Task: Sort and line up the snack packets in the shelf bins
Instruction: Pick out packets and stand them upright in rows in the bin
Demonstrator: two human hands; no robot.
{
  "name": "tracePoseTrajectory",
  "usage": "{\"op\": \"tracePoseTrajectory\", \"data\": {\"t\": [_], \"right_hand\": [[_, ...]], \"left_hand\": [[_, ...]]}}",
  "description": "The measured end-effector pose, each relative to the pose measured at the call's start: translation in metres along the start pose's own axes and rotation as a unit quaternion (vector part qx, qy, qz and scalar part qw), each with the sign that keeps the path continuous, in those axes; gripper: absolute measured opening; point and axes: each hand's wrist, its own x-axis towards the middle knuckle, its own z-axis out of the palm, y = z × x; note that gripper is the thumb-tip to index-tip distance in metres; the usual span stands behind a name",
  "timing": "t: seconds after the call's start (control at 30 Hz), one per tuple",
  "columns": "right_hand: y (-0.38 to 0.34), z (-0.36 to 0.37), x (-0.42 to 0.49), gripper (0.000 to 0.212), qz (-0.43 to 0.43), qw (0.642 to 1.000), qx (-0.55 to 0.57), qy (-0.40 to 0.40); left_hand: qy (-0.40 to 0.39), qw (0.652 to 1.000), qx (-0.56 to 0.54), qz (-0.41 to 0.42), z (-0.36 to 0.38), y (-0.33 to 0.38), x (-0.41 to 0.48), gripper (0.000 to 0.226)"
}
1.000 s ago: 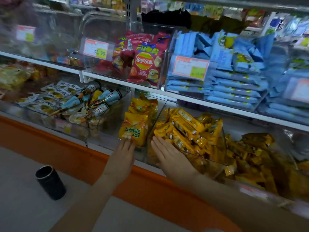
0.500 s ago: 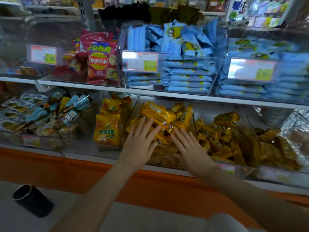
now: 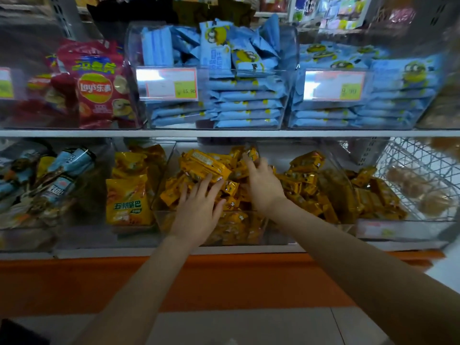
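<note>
Left hand (image 3: 199,210) released on yellow packets (image 3: 206,165) behind bin wall (image 3: 162,221); right hand's (image 3: 264,189) grip unclear.

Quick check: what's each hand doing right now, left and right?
Left hand: open, fingers spread flat on the yellow packets.
Right hand: among the same packets; cannot tell if it grips one.

Glossy foil snack packets (image 3: 206,165); clear smooth plastic bin (image 3: 164,217); white wire basket (image 3: 420,155).
</note>
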Motion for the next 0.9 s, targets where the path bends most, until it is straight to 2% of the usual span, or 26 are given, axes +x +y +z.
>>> {"op": "tracePoseTrajectory", "data": {"t": [0.1,0.17,0.3,0.47,0.57,0.63,0.73,0.8,0.83,0.9], "right_hand": [[-0.001,-0.004,0.008,0.045,-0.012,0.986,-0.165,0.025],[0.0,-0.007,0.01,0.042,-0.027,0.979,-0.203,0.022],[0.01,-0.008,0.006,0.048,-0.042,0.992,-0.114,-0.011],[0.028,-0.024,-0.009,0.033,-0.045,0.998,0.04,-0.014],[0.043,-0.038,-0.026,0.024,-0.047,0.988,0.142,0.031],[0.056,-0.048,-0.046,0.021,-0.056,0.978,0.189,0.065],[0.076,-0.061,-0.085,0.021,-0.073,0.962,0.233,0.121],[0.09,-0.067,-0.109,0.022,-0.1,0.956,0.224,0.158],[0.1,-0.068,-0.119,0.023,-0.113,0.955,0.21,0.174],[0.12,-0.07,-0.135,0.028,-0.131,0.953,0.187,0.201]], "left_hand": [[0.006,1.0,-0.002,0.006,0.0,0.0,0.0,0.066],[0.003,1.0,-0.002,0.007,-0.001,0.0,0.0,0.066],[-0.008,1.0,0.0,-0.003,-0.003,0.001,0.001,0.05],[-0.037,0.999,0.011,-0.024,-0.011,0.008,0.004,0.049],[-0.042,0.996,0.05,-0.058,-0.023,0.022,0.005,0.048],[0.014,0.997,0.036,-0.069,-0.028,0.043,0.003,0.045],[0.101,0.98,-0.13,-0.114,-0.03,0.093,0.003,0.041],[0.083,0.949,-0.265,-0.151,-0.026,0.13,0.007,0.046],[0.071,0.921,-0.344,-0.165,-0.024,0.149,0.009,0.046],[0.062,0.845,-0.498,-0.184,-0.023,0.184,0.012,0.038]]}}
